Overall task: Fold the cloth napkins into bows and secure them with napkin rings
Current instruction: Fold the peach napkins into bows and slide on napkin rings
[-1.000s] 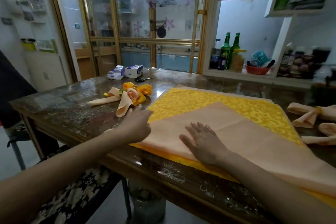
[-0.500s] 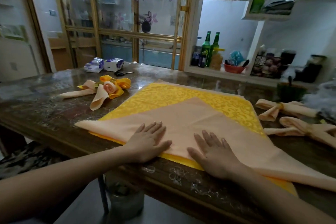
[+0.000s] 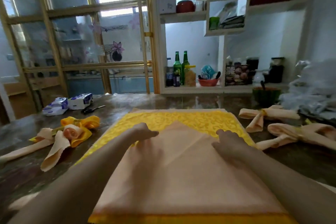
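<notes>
On the dark, glossy stone-patterned table [image 3: 27, 172], a plain peach cloth napkin [image 3: 181, 178] lies spread flat on top of a bright yellow cloth napkin with a woven scroll pattern [image 3: 190, 120]. The peach one comes to a point at its far end, so the yellow shows beyond that point and as a strip along the near edge.

Both bare hands are on the peach napkin near its point. The left hand [image 3: 143, 132] is at its left slanted edge, and the right hand [image 3: 227, 141] is at the right slanted edge. Both are blurred, so I cannot tell whether the fingers lie flat on the cloth or pinch its edges.

To the left of the spread napkins lies a finished bow of peach and yellow cloth with a rolled peach centre [image 3: 72, 132]. To the right lie two finished peach cloth bows, a farther one [image 3: 261, 114] and a nearer one [image 3: 294, 132], close to each other.

Toward the far left of the table are two white-and-blue soft packets [image 3: 69, 102], with black-handled scissors [image 3: 92, 109] just beside them. Two green glass bottles [image 3: 180, 67] stand on a white shelf [image 3: 209, 88] behind the table.
</notes>
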The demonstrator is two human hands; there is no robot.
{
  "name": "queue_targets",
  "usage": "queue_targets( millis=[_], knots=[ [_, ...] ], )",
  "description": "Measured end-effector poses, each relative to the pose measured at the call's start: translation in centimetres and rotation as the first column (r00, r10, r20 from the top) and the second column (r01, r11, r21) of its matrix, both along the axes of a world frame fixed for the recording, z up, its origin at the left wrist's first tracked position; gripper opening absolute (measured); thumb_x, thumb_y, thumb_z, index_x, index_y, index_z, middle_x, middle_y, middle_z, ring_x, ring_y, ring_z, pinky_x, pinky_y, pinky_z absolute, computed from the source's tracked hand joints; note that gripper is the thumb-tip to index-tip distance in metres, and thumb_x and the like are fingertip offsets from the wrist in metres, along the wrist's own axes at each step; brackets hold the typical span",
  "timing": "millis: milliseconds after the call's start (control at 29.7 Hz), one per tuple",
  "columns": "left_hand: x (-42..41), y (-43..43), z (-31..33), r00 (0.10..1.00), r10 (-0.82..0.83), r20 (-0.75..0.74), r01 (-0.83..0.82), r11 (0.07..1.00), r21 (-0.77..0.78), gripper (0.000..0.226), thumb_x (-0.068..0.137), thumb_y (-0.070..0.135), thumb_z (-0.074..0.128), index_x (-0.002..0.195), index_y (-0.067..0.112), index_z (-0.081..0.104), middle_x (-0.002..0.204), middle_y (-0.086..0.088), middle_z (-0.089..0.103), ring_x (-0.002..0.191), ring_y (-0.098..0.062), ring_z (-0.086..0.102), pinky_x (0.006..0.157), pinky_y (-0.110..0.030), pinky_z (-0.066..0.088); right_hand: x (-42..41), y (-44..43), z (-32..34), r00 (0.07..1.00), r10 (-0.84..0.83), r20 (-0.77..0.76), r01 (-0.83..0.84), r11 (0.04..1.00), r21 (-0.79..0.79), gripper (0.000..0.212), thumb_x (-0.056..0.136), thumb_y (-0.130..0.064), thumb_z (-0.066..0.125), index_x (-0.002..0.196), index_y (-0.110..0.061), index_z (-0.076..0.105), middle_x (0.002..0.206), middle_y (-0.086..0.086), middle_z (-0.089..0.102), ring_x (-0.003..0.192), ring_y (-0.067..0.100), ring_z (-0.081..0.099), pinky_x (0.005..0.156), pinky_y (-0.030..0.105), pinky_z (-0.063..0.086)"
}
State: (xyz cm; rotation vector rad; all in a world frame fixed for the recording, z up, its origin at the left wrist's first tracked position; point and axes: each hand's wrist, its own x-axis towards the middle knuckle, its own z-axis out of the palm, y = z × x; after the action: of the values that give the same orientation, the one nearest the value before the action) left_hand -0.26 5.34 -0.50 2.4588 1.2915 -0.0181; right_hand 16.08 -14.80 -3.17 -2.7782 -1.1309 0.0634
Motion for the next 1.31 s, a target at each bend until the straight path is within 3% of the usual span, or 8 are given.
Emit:
queue_targets(
  millis=[101, 236, 404, 775, 876, 977, 1213, 1314],
  knots=[
    [1.5, 1.0, -0.5, 0.999, 0.006, -0.041, -0.013, 0.982, -0.187, 0.032, 0.088, 0.030, 0.061, 0.109, 0.006, 0.055, 0.089, -0.008, 0.057, 0.083, -0.022, 0.055, 0.065, -0.027, 0.043, 1.5, 1.3, -0.1, 0.993, -0.077, -0.093, 0.079, 0.997, 0.024, 0.068, 0.088, -0.051, 0.054, 0.137, -0.010, 0.033, 0.138, 0.014, 0.039, 0.124, 0.030, 0.042, 0.091, 0.036, 0.041],
    [1.7, 0.8, 0.6, 0.990, -0.020, -0.143, -0.008, 0.981, -0.193, 0.045, 0.089, 0.029, 0.059, 0.127, 0.006, 0.053, 0.124, -0.012, 0.057, 0.111, -0.025, 0.057, 0.087, -0.032, 0.044, 2.6, 0.9, 1.5, 0.924, -0.096, -0.370, 0.158, 0.977, 0.142, 0.049, 0.081, -0.050, 0.067, 0.100, -0.008, 0.051, 0.094, 0.004, 0.053, 0.080, 0.018, 0.053, 0.056, 0.026, 0.039],
    [0.9, 1.2, -0.7, 0.988, -0.013, 0.151, 0.038, 0.986, -0.163, 0.039, 0.093, 0.028, 0.056, 0.118, -0.001, 0.057, 0.097, -0.010, 0.059, 0.081, -0.022, 0.055, 0.071, -0.029, 0.042, 3.0, 0.9, 1.4, 0.928, -0.123, -0.352, 0.172, 0.978, 0.114, 0.038, 0.086, -0.046, 0.063, 0.086, -0.009, 0.059, 0.077, 0.005, 0.056, 0.071, 0.019, 0.054, 0.056, 0.026, 0.041],
    [-0.5, 1.1, -1.7, 0.972, 0.025, 0.232, 0.021, 0.981, -0.193, 0.040, 0.080, 0.021, 0.073, 0.114, 0.003, 0.065, 0.111, -0.013, 0.064, 0.098, -0.024, 0.061, 0.086, -0.034, 0.050, 1.6, -0.5, 3.5, 0.834, -0.085, -0.545, 0.115, 0.993, 0.022, 0.044, 0.080, 0.001, 0.069, 0.123, -0.006, 0.059, 0.115, 0.013, 0.059, 0.109, 0.029, 0.057, 0.090, 0.035, 0.051],
    [-0.5, 1.1, -1.9, 0.964, 0.076, 0.255, 0.002, 0.956, -0.293, 0.040, 0.075, 0.018, 0.076, 0.110, 0.003, 0.066, 0.111, -0.017, 0.065, 0.096, -0.030, 0.065, 0.087, -0.039, 0.053, 1.8, -0.5, 3.6, 0.775, -0.104, -0.624, 0.132, 0.991, 0.000, 0.036, 0.083, -0.018, 0.071, 0.114, -0.003, 0.061, 0.108, 0.013, 0.065, 0.096, 0.026, 0.063, 0.086, 0.037, 0.052],
    [-0.3, 0.7, -2.2, 0.930, 0.152, 0.335, -0.045, 0.951, -0.305, 0.035, 0.081, 0.019, 0.072, 0.111, 0.002, 0.065, 0.101, -0.015, 0.064, 0.087, -0.029, 0.063, 0.074, -0.032, 0.052, 1.9, -0.2, 2.9, 0.857, -0.116, -0.502, 0.129, 0.992, -0.010, 0.044, 0.083, -0.041, 0.068, 0.106, -0.003, 0.066, 0.105, 0.012, 0.068, 0.096, 0.026, 0.065, 0.093, 0.041, 0.051],
    [-0.2, 0.1, -2.3, 0.887, 0.198, 0.417, -0.041, 0.934, -0.356, 0.028, 0.078, 0.005, 0.071, 0.106, 0.003, 0.067, 0.103, -0.016, 0.063, 0.091, -0.030, 0.062, 0.083, -0.038, 0.053, 1.6, -0.1, 3.1, 0.832, -0.043, -0.553, 0.090, 0.994, 0.057, 0.035, 0.076, -0.013, 0.077, 0.110, -0.009, 0.067, 0.111, 0.009, 0.064, 0.099, 0.024, 0.061, 0.087, 0.035, 0.052],
    [0.5, -0.3, -2.7, 0.862, 0.161, 0.481, -0.013, 0.955, -0.297, 0.024, 0.081, 0.007, 0.067, 0.105, 0.004, 0.068, 0.104, -0.016, 0.064, 0.087, -0.025, 0.060, 0.078, -0.032, 0.052, 1.2, 0.6, 2.7, 0.843, -0.013, -0.538, 0.076, 0.993, 0.094, 0.033, 0.080, -0.025, 0.074, 0.106, -0.006, 0.068, 0.097, 0.009, 0.067, 0.088, 0.023, 0.064, 0.082, 0.035, 0.053]
  ],
)
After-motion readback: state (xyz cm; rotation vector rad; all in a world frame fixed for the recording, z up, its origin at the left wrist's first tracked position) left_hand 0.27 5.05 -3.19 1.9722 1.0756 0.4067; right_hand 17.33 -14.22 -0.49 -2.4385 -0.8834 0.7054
